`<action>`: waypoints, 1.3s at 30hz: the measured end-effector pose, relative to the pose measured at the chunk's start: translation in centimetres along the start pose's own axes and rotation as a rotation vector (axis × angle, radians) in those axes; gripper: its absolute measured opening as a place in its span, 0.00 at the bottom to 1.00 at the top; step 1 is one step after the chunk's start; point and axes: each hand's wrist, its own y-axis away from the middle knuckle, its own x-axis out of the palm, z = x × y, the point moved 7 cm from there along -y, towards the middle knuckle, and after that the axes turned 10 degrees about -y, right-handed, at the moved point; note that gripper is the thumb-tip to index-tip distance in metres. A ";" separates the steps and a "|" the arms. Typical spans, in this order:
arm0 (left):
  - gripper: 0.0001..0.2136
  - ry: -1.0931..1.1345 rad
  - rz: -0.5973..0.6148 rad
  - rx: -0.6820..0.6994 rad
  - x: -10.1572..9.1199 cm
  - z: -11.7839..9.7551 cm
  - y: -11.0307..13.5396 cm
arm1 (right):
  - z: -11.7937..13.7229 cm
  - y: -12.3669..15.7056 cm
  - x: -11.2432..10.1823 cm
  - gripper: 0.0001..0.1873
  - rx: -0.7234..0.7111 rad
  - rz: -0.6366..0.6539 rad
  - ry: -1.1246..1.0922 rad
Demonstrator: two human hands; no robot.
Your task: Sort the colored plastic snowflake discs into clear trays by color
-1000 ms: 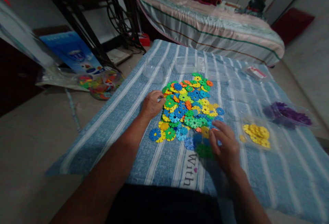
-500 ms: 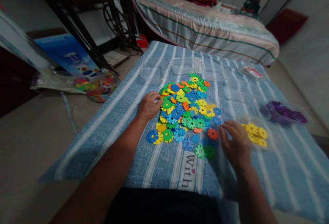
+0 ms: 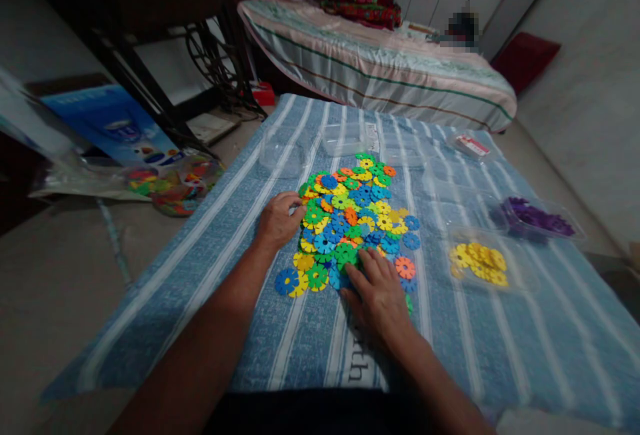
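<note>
A pile of flower-shaped plastic discs [image 3: 351,216] in green, yellow, blue and orange lies on a striped blue cloth [image 3: 210,328]. My left hand [image 3: 280,223] rests at the pile's left edge, thumb and forefinger curled close together; whatever is between the fingertips is hidden. Across the front of the pile reaches my right hand [image 3: 381,292], palm down with fingers apart, its fingertips by a green disc [image 3: 345,257]. An orange disc [image 3: 405,267] lies just right of that hand. Farther right, yellow discs [image 3: 480,262] sit in a clear plastic box [image 3: 523,280].
Purple discs [image 3: 537,216] fill another clear box at the right. Several transparent boxes, including a rectangular one [image 3: 344,140], stand behind the pile. A small red-and-white pack [image 3: 471,146] lies at the back right. Beyond the cloth is a bed [image 3: 380,62]; bagged colourful pieces [image 3: 175,185] lie at left.
My right hand has moved left from beside the yellow discs onto the front of the pile. More yellow discs show in their box. My left hand stays at the pile's edge.
</note>
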 end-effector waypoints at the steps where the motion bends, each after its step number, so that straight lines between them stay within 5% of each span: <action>1: 0.07 -0.001 0.000 0.002 0.0 0.0 0.0 | 0.5 0.4 0.0 0.15 -0.019 0.002 -0.013; 9: 0.06 -0.008 0.001 0.000 -0.1 -0.2 0.0 | 2.2 2.6 -1.5 0.08 -0.113 0.032 -0.156; 15: 0.07 -0.004 -0.005 -0.001 -0.1 -0.1 0.0 | -0.3 1.3 -2.2 0.10 -0.057 -0.141 -0.065; 21: 0.07 -0.004 0.002 0.004 -0.1 -0.1 0.0 | 1.2 1.6 -1.1 0.08 -0.097 -0.031 -0.077; 31: 0.07 0.002 0.004 -0.002 -0.2 -0.2 0.1 | -0.4 0.8 -1.7 0.10 -0.024 -0.105 -0.066; 39: 0.07 0.003 0.004 -0.003 -0.3 -0.4 0.1 | 1.9 2.1 -1.6 0.08 -0.091 -0.061 -0.132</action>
